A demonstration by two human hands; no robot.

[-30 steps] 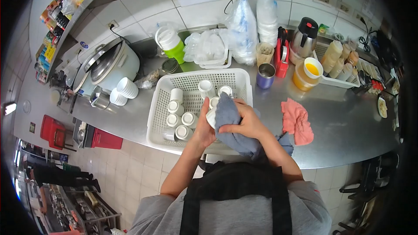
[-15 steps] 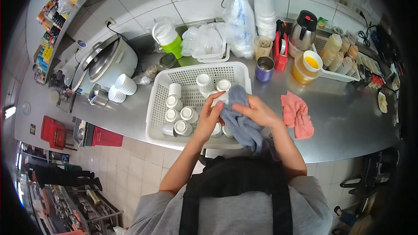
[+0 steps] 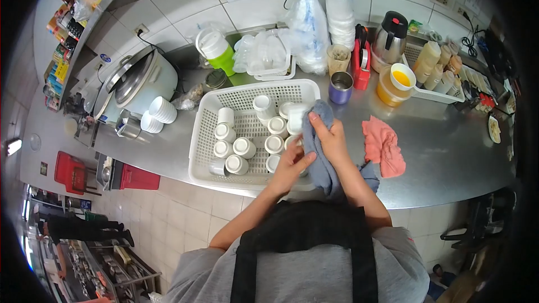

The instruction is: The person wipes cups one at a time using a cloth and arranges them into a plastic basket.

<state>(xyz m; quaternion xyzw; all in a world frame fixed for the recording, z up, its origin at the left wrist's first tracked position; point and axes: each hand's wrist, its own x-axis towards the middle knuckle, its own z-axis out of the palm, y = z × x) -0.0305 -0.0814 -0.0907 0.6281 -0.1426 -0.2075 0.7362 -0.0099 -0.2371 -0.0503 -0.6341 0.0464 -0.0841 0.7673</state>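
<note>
My right hand (image 3: pixel 332 139) grips a blue-grey cloth (image 3: pixel 321 165), which is folded around part of a white cup (image 3: pixel 298 116) over the right side of a white perforated basket (image 3: pixel 197 134). Close below, my left hand (image 3: pixel 289 169) has its fingers bent beside the cloth; its fingertips are partly hidden and blurred, so its hold is unclear. Several white cups (image 3: pixel 244 147) stand in the basket, most of them upside down. To the right of the cloth, a crumpled pink cloth (image 3: pixel 383 147) lies on the steel counter (image 3: pixel 432 163).
Behind the basket are a green-and-white jug (image 3: pixel 216 50), bagged cups (image 3: pixel 309 31) and a purple tumbler (image 3: pixel 341 87). A large cooker (image 3: pixel 140 81) and stacked white cups (image 3: pixel 161 110) stand left. At right are a thermos (image 3: pixel 390 39) and bottles (image 3: pixel 428 62). A person (image 3: pixel 84 229) is far left.
The cloth and cup have moved right within my right hand's grip. My left hand has dropped lower, off the cup's side, and more cups in the basket are uncovered.
</note>
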